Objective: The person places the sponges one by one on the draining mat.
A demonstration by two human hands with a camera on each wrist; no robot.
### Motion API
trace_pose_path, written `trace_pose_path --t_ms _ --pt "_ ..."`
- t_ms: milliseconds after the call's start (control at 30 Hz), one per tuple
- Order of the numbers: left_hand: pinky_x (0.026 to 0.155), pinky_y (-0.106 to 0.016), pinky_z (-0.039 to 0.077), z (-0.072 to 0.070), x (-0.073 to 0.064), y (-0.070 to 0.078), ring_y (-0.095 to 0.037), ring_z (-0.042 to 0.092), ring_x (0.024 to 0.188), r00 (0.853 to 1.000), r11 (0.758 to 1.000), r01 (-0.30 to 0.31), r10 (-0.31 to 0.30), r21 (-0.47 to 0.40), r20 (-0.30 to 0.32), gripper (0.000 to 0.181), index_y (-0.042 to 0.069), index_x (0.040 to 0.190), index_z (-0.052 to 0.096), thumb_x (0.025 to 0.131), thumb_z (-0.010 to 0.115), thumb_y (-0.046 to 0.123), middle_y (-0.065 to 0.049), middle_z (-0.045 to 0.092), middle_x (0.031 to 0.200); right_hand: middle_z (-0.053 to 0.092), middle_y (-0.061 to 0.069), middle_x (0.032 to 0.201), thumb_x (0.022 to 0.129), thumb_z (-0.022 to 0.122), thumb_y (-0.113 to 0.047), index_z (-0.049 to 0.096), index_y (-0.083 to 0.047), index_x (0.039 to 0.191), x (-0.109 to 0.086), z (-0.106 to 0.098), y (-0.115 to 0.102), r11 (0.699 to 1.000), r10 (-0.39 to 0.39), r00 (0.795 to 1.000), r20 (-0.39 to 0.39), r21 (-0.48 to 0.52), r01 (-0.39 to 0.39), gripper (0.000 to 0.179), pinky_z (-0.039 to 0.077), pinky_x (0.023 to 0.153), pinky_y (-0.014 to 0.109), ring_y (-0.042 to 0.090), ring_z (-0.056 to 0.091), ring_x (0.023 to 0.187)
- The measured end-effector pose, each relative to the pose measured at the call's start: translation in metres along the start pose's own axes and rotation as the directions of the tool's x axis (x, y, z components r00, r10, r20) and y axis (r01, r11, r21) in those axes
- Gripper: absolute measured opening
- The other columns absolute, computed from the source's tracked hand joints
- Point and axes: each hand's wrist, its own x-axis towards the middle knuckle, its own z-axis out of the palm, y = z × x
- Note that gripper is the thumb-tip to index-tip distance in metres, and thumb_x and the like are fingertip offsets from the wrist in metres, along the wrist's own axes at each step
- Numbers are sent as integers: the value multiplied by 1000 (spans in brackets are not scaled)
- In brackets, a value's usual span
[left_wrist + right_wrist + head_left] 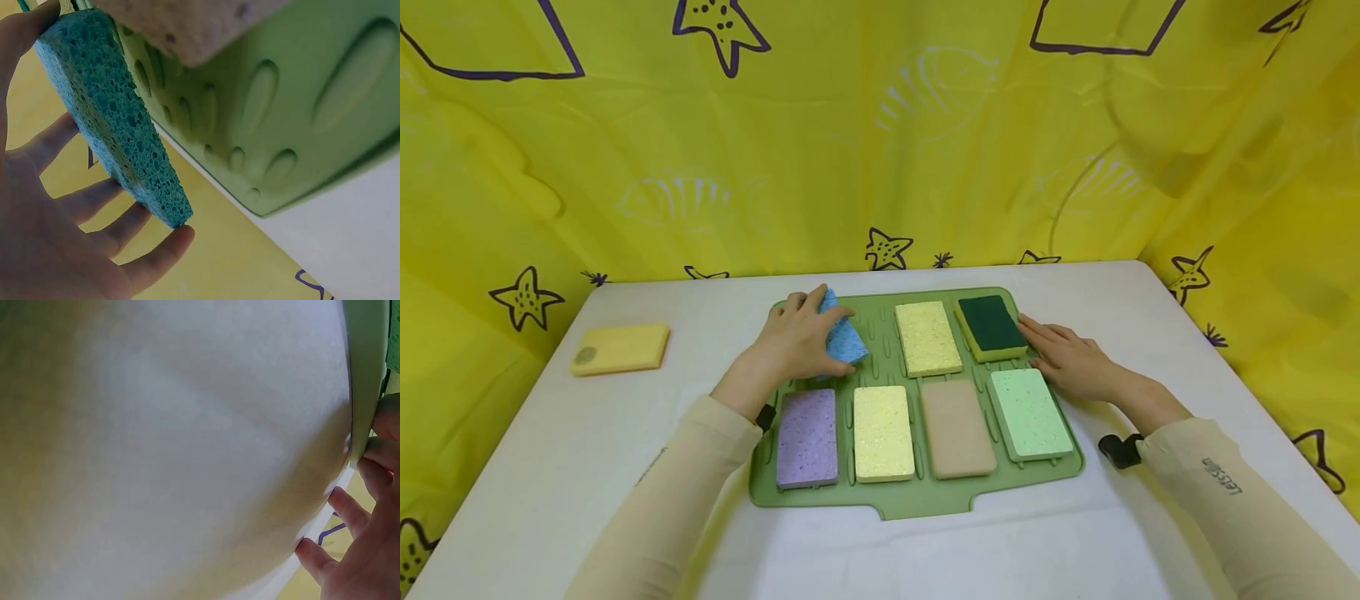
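My left hand (793,337) grips a porous blue sponge (844,337) between thumb and fingers, tilted over the back left of a green ridged mat (925,500). In the left wrist view the fingers spread along one long side of the blue sponge (125,106), which is up off the mat (294,169). My right hand (1075,362) lies at the mat's right edge, fingers extended, beside a yellow sponge with a dark green scouring top (992,325). In the right wrist view its fingertips rest on the white table and against the mat's edge (365,369).
The mat also bears a purple sponge (807,437), two pale yellow sponges, one in front (883,433) and one behind (927,337), a beige sponge (957,429) and a mint green sponge (1028,414). A yellow block (621,348) lies on the table's left. Yellow curtains (820,142) surround the table.
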Motion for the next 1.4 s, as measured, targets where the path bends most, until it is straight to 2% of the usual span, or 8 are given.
trace_pose_path --t_ms 200,633,900,1133,1400 --pt "112 -64 34 -1 4 5 -46 29 144 999 999 -33 33 -13 2 85 28 149 43 77 78 53 -21 18 163 20 17 164 105 46 -23 25 -4 157 1 1 0 1000 -5 1000 -2 -1 5 59 36 95 69 48 29 140" --pt "117 -59 31 1 17 17 -41 25 149 991 993 -117 118 -14 58 90 28 152 38 76 80 51 -19 20 163 20 17 164 105 46 -24 25 -4 157 0 0 0 1000 -3 1000 3 8 3 59 36 96 70 47 28 141" --pt "120 -57 25 1 23 23 -39 21 151 979 987 -154 159 -48 131 95 29 155 31 77 80 52 -16 15 165 20 16 164 105 45 -24 25 -4 157 0 0 0 1000 -1 1000 -1 7 1 59 36 96 70 48 28 141" --pt "121 -57 22 5 28 26 -38 19 152 965 982 -182 189 -55 183 97 29 156 28 78 80 53 -16 17 165 20 15 165 105 45 -25 24 -5 157 1 1 1 1000 2 1000 2 7 -2 59 35 96 70 47 28 141" --pt "122 -56 21 10 29 27 -36 17 153 956 981 -181 192 -67 221 96 29 157 26 80 79 49 -14 15 166 20 16 164 105 45 -24 24 -5 157 0 1 1 1000 1 1000 1 8 -1 59 35 96 69 47 28 141"
